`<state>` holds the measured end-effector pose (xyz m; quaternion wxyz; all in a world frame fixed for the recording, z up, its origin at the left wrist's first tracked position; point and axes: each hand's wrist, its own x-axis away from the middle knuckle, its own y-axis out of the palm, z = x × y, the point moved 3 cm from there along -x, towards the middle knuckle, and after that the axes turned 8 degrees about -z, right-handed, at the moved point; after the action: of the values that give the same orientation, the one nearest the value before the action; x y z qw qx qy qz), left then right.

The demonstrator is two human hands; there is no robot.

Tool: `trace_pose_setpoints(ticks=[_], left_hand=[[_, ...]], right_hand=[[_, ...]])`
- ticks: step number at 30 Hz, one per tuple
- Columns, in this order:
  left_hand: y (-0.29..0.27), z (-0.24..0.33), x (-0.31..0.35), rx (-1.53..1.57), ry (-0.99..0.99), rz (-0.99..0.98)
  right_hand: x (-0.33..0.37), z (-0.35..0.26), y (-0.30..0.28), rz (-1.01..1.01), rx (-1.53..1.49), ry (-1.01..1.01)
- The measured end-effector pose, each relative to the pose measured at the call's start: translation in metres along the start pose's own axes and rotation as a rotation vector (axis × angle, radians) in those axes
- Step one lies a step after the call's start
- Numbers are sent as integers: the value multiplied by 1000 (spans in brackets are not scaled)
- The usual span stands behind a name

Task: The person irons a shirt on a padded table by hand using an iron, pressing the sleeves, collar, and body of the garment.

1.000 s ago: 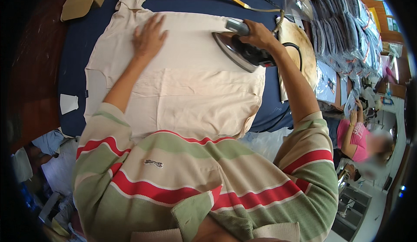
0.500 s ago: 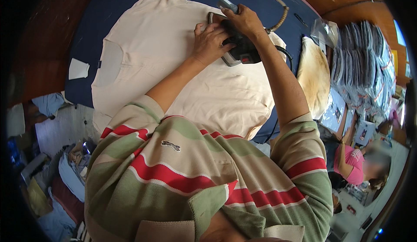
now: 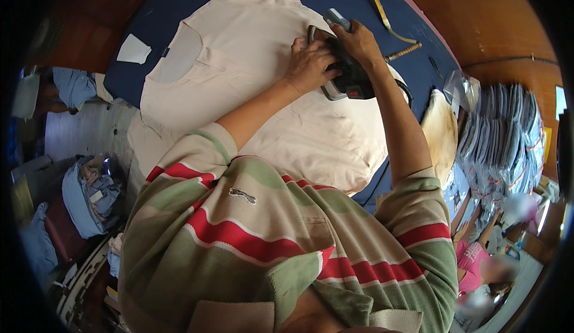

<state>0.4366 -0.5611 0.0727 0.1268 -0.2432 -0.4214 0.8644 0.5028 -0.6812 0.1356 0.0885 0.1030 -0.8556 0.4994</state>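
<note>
Shirt [image 3: 239,81] lying under iron [image 3: 351,73], both hands at the iron

Far left of the shirt, off the table [image 3: 158,13]: clothes [image 3: 89,204] in a heap. Just left of the shirt's neck: white paper [image 3: 134,50]. Shirt itself spread on the table, neck to the left, loose wrinkles on its near right part.

Left hand [image 3: 312,65] over the shirt's far right part, fingers apart and half curled over the iron's left side; can't tell if gripping or only resting. Iron sits over that same part; can't tell if flat or tilted. Right hand [image 3: 362,43] clamped on its handle.

Right of the shirt: coiled cord [image 3: 405,52], then stained pad [image 3: 439,129], then bagged stacks [image 3: 499,135]. Co-worker [image 3: 472,264] farther right, toward the lower edge.

Risks, my judgement: left fingers could burn if they slip onto the hot sole edge; shirt could scorch if the iron lingers; wrinkles could get pressed in as creases; a snagged cord could jerk the iron.
</note>
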Motion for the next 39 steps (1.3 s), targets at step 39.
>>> trace_pose_setpoints(ticks=[39], left_hand=[[-199, -220, 236, -267, -1021, 441]], right_hand=[[-76, -247, 94, -298, 382, -648]])
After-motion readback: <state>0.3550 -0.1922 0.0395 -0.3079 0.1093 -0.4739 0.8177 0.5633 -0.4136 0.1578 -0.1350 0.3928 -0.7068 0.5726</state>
